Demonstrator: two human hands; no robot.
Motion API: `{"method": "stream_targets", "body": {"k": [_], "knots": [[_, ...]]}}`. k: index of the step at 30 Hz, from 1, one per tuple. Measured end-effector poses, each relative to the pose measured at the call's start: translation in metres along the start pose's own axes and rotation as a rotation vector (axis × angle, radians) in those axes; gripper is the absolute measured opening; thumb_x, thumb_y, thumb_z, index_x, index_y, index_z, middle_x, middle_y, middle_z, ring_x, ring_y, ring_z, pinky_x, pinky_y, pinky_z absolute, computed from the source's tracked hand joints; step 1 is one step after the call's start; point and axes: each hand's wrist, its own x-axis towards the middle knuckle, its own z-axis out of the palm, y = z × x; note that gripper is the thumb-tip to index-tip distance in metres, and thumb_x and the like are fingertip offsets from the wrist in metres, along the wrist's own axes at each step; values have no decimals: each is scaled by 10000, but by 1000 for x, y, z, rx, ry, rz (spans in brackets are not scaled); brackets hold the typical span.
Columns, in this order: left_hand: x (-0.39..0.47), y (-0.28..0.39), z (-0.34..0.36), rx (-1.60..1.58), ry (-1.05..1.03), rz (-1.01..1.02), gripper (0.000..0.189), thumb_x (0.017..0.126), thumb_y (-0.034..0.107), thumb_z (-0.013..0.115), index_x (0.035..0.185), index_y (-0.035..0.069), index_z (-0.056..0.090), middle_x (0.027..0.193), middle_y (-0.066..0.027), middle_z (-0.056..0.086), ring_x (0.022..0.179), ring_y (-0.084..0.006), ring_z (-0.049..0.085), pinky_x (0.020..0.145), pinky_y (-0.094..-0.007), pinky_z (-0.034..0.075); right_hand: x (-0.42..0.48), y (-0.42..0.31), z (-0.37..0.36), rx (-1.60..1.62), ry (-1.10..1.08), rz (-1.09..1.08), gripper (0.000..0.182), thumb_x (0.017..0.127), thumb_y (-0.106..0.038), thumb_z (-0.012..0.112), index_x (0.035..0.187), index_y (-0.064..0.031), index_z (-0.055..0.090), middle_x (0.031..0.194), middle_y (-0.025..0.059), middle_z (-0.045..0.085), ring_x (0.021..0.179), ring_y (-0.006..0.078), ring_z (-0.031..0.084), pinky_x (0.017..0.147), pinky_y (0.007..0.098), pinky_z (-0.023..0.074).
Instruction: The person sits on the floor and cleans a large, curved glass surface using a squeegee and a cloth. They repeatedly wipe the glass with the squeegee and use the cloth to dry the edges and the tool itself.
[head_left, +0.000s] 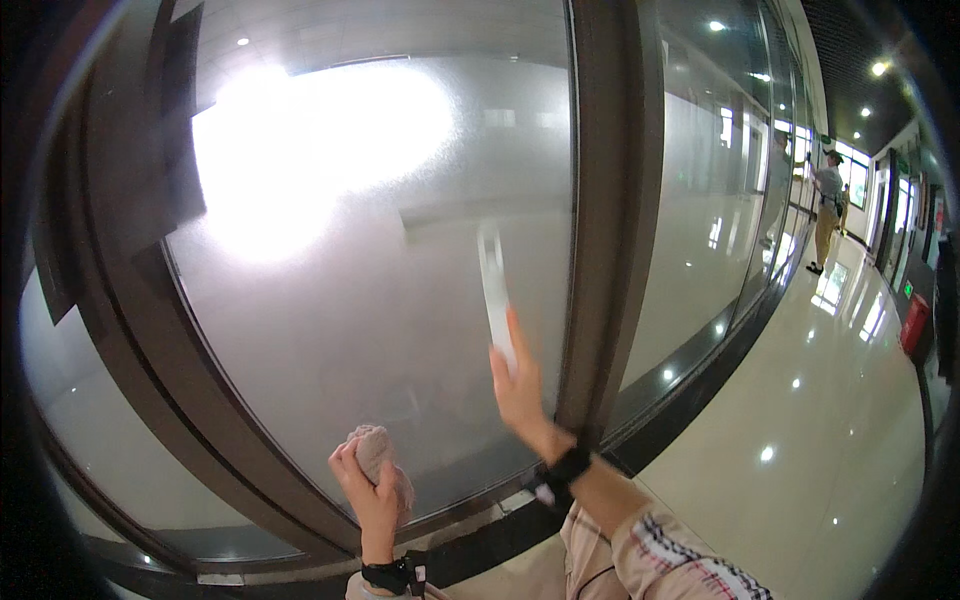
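In my left hand (364, 476) is a bunched pinkish cloth (374, 452), held low in front of the glass. My right hand (521, 382) grips a white handled tool (493, 281), likely a window squeegee, tilted slightly left with its upper end against or close to the pane. Motion blurs the tool, and its head is hard to make out. Before me stands a glass pane (337, 337) that looks hazy, with a strong white glare at its upper left. A faint band crosses the glass above the tool; I cannot tell whether it is the tool's blade or a reflection.
Brown metal frame posts (604, 225) border the pane, and a dark base strip (495, 544) runs below. To the right, a glossy tiled floor (780, 450) stretches down a corridor. A person (827, 199) stands farther along by the glass. A red box (914, 324) sits near the right wall.
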Motion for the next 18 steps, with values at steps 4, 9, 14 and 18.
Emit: {"method": "stream_targets", "body": {"k": [4, 9, 14, 18], "knots": [[1, -22, 1, -445, -55, -167, 606, 832, 147, 610, 1373, 86, 344, 1294, -148, 429, 1203, -286, 449, 1024, -430, 367, -141, 57, -20, -142, -107, 88, 636, 911, -68, 566, 1486, -51, 295, 1297, 272, 544, 1055, 352, 645, 844, 368, 513], [4, 15, -8, -547, -79, -203, 884, 756, 131, 698, 1465, 129, 171, 1366, -143, 376, 1268, -285, 405, 1059, -427, 357, -88, 33, -29, -54, -127, 167, 648, 918, -59, 560, 1501, -83, 279, 1301, 231, 556, 903, 258, 659, 766, 352, 529], [-1, 0, -9, -391, 61, -242, 928, 669, 46, 800, 1459, 167, 329, 1270, -109, 459, 1119, -238, 532, 953, -428, 481, 23, -23, -15, 353, 44, 207, 611, 962, -69, 522, 1513, -130, 265, 972, 50, 553, 677, 74, 481, 549, 242, 483], [-3, -11, -20, 408, 119, 31, 545, 673, 5, 748, 1178, 118, 578, 1117, -79, 553, 1050, -285, 550, 927, -444, 467, -25, -2, 17, 233, 58, 178, 629, 952, -63, 533, 1515, -119, 260, 994, 70, 570, 704, 101, 519, 593, 255, 497]]}}
